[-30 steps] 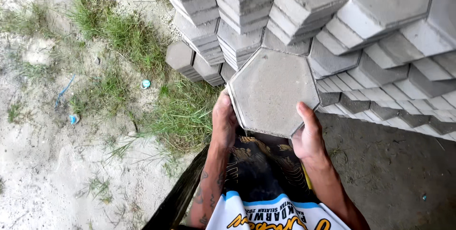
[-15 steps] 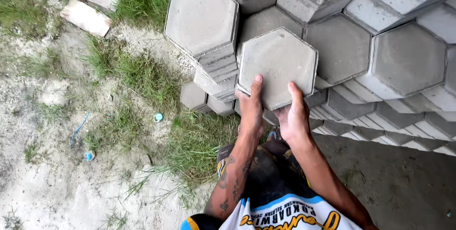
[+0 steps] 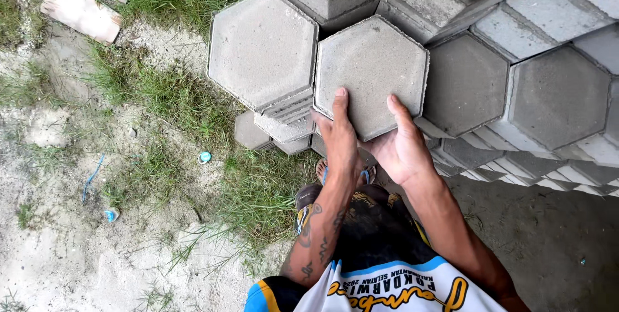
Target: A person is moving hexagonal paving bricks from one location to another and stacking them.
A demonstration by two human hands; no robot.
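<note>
**Hexagonal paver being seated on a stack — two-hand hold**

Stacked pavers (image 3: pixel 516 60) — grey concrete hexagons in leaning columns, filling the upper right of the view; some showing flat faces, others edges only.

Neighbouring stack (image 3: pixel 261 48) — a shorter column just left of the held piece, its top hexagon facing the camera, edge nearly touching the held one.

Ground — sandy soil (image 3: pixel 58 247) with grass patches (image 3: pixel 167 99) on the left; darker packed earth lower right.

Held paver (image 3: pixel 371 73) — a single grey hexagon, flat face up, sitting between the neighbouring stack and the main pile. It is lying beyond the fingertips, its near lower edges resting in both hands. Judged step: the block is being placed onto or aligned with its column. The next move calls for keeping the face level and sliding the fingers clear of the underside before the weight settles.

Left hand (image 3: pixel 338 135) — thumb lying up over the top face, remaining fingers curled beneath the lower-left edge, mostly hidden.

Right hand (image 3: pixel 403 147) — thumb pressing on the lower-right face, palm cupping under the edge; fingers underneath cannot be seen.

Two pale brick pieces (image 3: pixel 80 12) — lying on the grass, upper left, well apart.

Sandalled foot (image 3: pixel 345 173) — partly showing below the hands.

Small blue scraps (image 3: pixel 204 156) — scattered on the sand.
</note>
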